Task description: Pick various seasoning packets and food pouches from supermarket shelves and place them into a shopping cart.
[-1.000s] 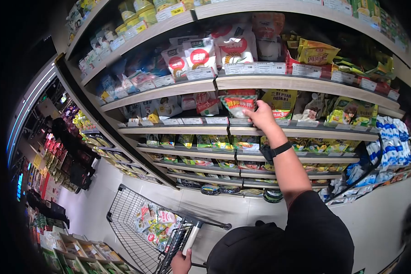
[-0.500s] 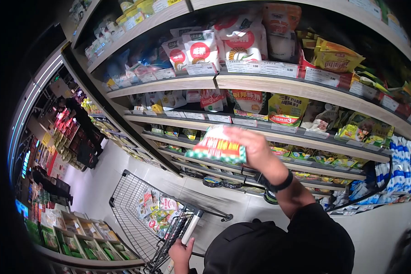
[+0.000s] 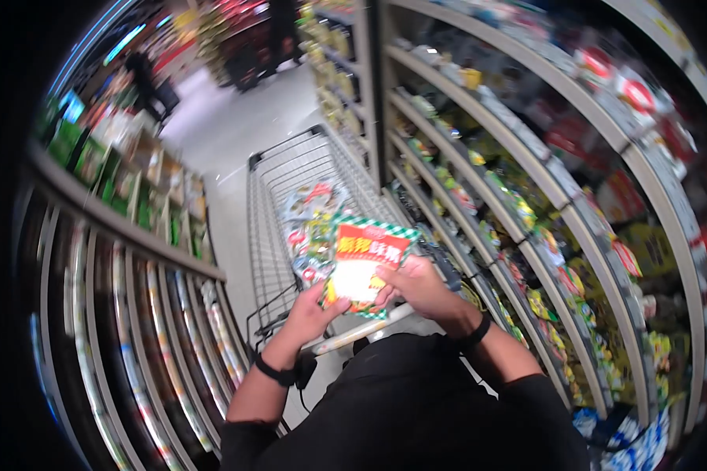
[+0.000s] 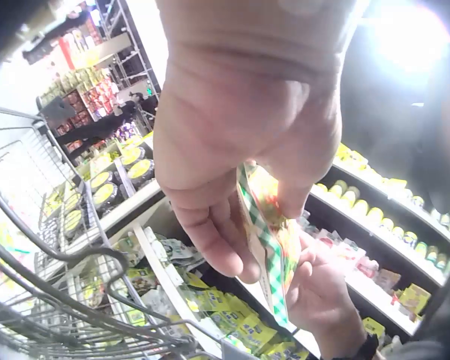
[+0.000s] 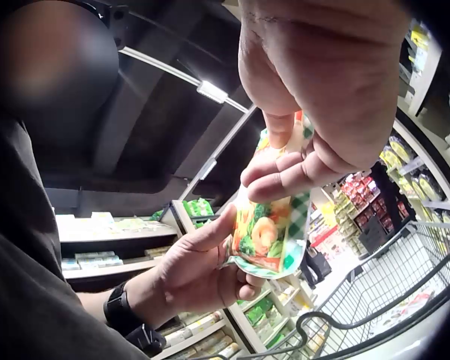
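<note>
A red and white packet of MSG seasoning (image 3: 369, 250) with a green checked border is held in front of the body, above the cart's handle end. My left hand (image 3: 309, 315) pinches its lower left corner between thumb and fingers. On its right edge, my right hand (image 3: 423, 289) grips with the thumb across the front. Seen from the left wrist, the packet (image 4: 267, 244) is nearly edge-on between both hands. Its other face, printed with food, shows in the right wrist view, where the packet (image 5: 266, 232) is partly covered by fingers.
Beyond the packet stands a wire shopping cart (image 3: 269, 206) holding several bagged goods (image 3: 313, 200). Stocked shelves (image 3: 518, 169) rise close on the right. A lower display (image 3: 137, 275) borders the aisle on the left. Farther up the aisle is a person (image 3: 141, 82) in dark clothes.
My right hand has taken the packet off the shelf and brought it in front of the body. My left hand has left the cart handle and holds the packet too. The view has turned left.
</note>
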A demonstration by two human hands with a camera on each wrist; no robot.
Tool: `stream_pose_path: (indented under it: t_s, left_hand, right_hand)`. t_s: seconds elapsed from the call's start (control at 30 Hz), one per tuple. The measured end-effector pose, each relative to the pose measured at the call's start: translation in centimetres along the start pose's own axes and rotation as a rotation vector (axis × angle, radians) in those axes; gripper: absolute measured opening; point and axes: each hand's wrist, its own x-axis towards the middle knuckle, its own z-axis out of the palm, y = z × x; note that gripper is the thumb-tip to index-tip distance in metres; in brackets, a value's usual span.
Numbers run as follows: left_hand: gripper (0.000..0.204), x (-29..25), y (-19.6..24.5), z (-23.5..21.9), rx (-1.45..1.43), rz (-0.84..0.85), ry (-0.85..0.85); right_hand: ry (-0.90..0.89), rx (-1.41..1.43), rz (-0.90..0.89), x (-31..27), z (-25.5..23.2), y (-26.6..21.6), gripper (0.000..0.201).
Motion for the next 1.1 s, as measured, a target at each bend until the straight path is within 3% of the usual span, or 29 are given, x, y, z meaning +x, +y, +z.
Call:
stream_pose_path:
  t_s: [0.1,0.2,0.23,0.3,0.33,0.43,0.5,0.63,0.67,0.73,0.77,0.8,0.83,0.87,0.93,0.97,1.0,1.1]
  left_hand:
    - [0.032,0.5,-2.1,-4.5,-0.096,-0.207,-0.051]
    - [0.038,2.5,-4.9,-9.2,-0.257,-0.497,0.004]
    - [0.039,3.3,-6.3,-10.8,-0.261,-0.539,0.059]
    - [0.044,4.7,-7.6,-13.5,-0.263,-0.623,0.148]
    - [0.043,5.7,-10.4,-15.3,-0.298,-0.652,0.105]
    - [0.036,8.0,-14.6,-17.9,-0.236,-0.723,0.099]
    - [0.035,9.6,-17.9,-18.8,-0.222,-0.768,0.132]
    - [0.032,11.3,-21.9,-19.9,-0.202,-0.595,0.337]
    - [0.035,11.5,-22.8,-19.8,-0.244,-0.548,0.483]
    - [0.055,12.5,-27.3,-22.2,-0.28,-0.675,0.387]
    - [0.056,11.1,-24.0,-21.6,-0.294,-0.717,0.254]
    - [0.05,11.1,-25.7,-22.4,-0.283,-0.664,0.146]
    - [0.053,10.4,-23.9,-22.0,-0.254,-0.661,0.099]
    - [0.05,10.1,-22.4,-21.2,-0.254,-0.615,0.101]
    - [0.05,10.9,-21.9,-22.7,-0.039,-0.782,0.095]
    - [0.055,11.2,-21.9,-23.2,0.092,-0.744,0.13]
    - [0.06,10.3,-19.0,-22.0,0.211,-0.651,0.111]
    - [0.059,7.7,-10.7,-18.0,0.456,-0.49,0.058]
  right_hand:
    - [0.01,-0.163,0.113,2.4,0.1,2.4,0.05]
    - [0.204,-0.907,-0.214,2.9,-0.9,6.9,0.056]
    - [0.24,-1.101,-0.188,2.1,-0.1,6.3,0.057]
    - [0.245,-1.371,-0.306,1.2,-1.2,8.1,0.052]
    - [0.248,-1.501,-0.363,0.7,-1.6,8.8,0.05]
    - [0.301,-1.597,-0.424,-0.4,-1.3,9.8,0.039]
    - [0.371,-1.579,-0.374,-1.0,-1.1,10.3,0.035]
    - [0.458,-1.573,-0.372,-1.4,-1.0,10.6,0.031]
    - [0.484,-1.576,-0.374,-1.6,-1.1,10.6,0.031]
    - [0.511,-1.587,-0.444,-1.8,-1.0,10.6,0.029]
    - [0.534,-1.596,-0.46,-1.8,-0.7,10.6,0.029]
    - [0.499,-1.581,-0.462,-1.8,-1.2,11.0,0.03]
    - [0.471,-1.544,-0.432,-1.8,-1.7,11.4,0.03]
    - [0.435,-1.554,-0.462,-2.2,-2.0,11.1,0.03]
    - [0.366,-1.398,-0.502,-3.3,-2.6,10.7,0.027]
    - [0.295,-1.237,-0.552,-4.2,-3.3,10.2,0.029]
    - [0.301,-1.059,-0.505,-5.2,-3.7,9.8,0.029]
    - [0.564,-1.08,-0.617,-10.5,-6.4,4.6,0.028]
